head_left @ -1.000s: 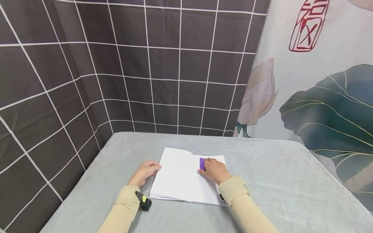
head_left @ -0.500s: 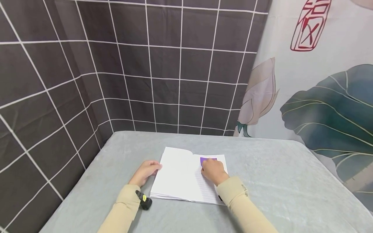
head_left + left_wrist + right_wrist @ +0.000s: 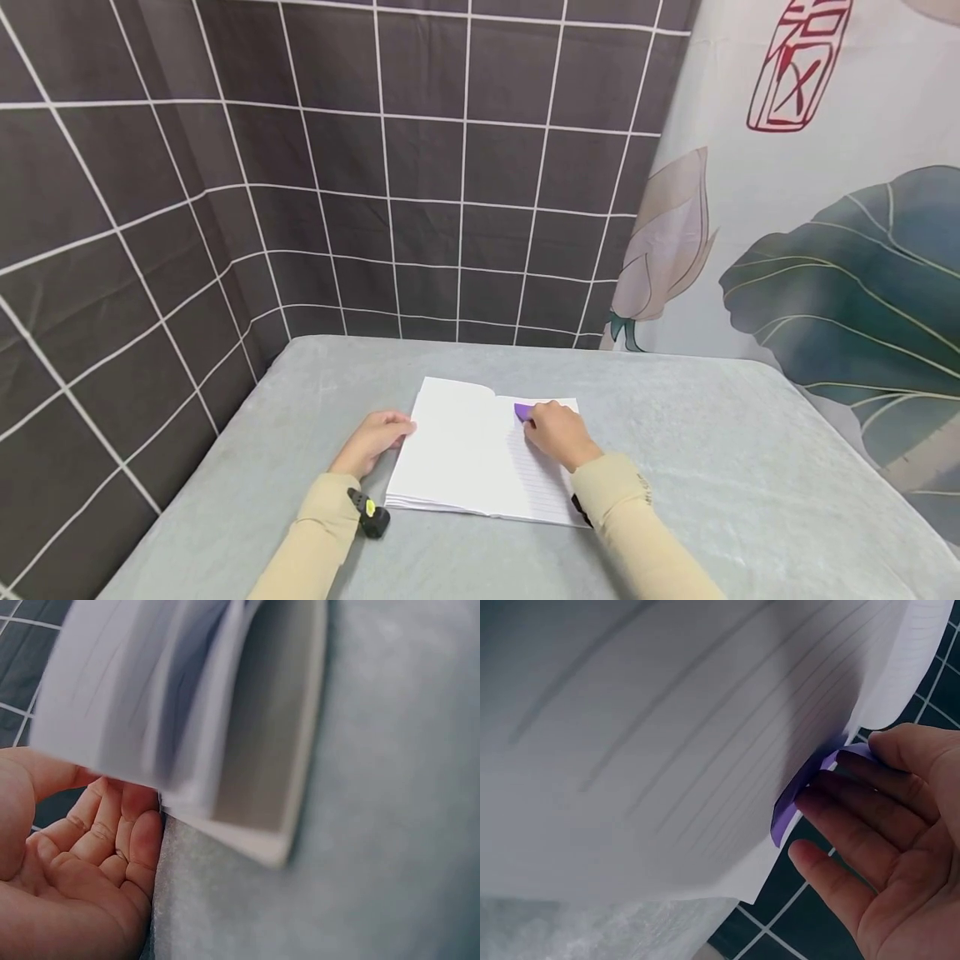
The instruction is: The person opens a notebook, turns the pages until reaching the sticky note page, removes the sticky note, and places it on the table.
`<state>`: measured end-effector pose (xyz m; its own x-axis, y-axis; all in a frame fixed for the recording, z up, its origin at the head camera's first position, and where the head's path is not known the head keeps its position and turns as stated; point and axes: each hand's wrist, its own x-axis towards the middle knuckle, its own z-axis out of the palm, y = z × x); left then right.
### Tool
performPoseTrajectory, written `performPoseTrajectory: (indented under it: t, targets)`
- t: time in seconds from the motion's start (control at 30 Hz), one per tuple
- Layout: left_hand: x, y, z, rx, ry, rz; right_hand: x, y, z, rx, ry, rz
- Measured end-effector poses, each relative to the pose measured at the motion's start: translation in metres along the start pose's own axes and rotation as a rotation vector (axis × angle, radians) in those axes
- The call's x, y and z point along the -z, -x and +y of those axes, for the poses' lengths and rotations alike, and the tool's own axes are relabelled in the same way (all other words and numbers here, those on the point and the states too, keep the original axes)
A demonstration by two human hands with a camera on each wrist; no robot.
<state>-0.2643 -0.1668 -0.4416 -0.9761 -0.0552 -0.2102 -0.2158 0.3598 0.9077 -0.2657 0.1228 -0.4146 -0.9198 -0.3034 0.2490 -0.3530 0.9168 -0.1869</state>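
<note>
An open notebook (image 3: pixel 456 450) lies with a white page on its left and a ruled page on its right. My left hand (image 3: pixel 373 439) grips its left edge; in the left wrist view the thumb lies against the pages (image 3: pixel 97 697) and the fingers curl beneath. Near the top of the right page is a purple piece of paper (image 3: pixel 521 411), perhaps a sticky note. My right hand (image 3: pixel 561 433) pinches it between thumb and fingers. The right wrist view shows the purple paper (image 3: pixel 799 791) bent and partly raised from the page, its far part hidden by the fingers.
The notebook lies on a table covered with pale grey cloth (image 3: pixel 712 467). Behind and to the left hangs a dark cloth with a white grid (image 3: pixel 420 225). A curtain printed with a lotus (image 3: pixel 667 242) hangs at the back right. Each wrist carries a small black device (image 3: pixel 372 521).
My right hand has shifted on the purple paper, first downward, then slightly right and up. Only the paper's left corner now shows in the head view. The left hand stays on the notebook's edge.
</note>
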Motion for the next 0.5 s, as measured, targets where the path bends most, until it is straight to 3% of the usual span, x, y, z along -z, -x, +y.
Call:
performPoseTrajectory:
  t: [0.23,0.5]
  targets:
    - [0.0002,0.0012,0.0002,-0.011,0.002,0.002,-0.0016,-0.0017,0.0067,-0.036,-0.049,-0.016]
    - [0.0009,0.0012,0.0002,-0.012,0.002,-0.006,0.0042,-0.0006,0.0098,-0.159,-0.19,-0.041]
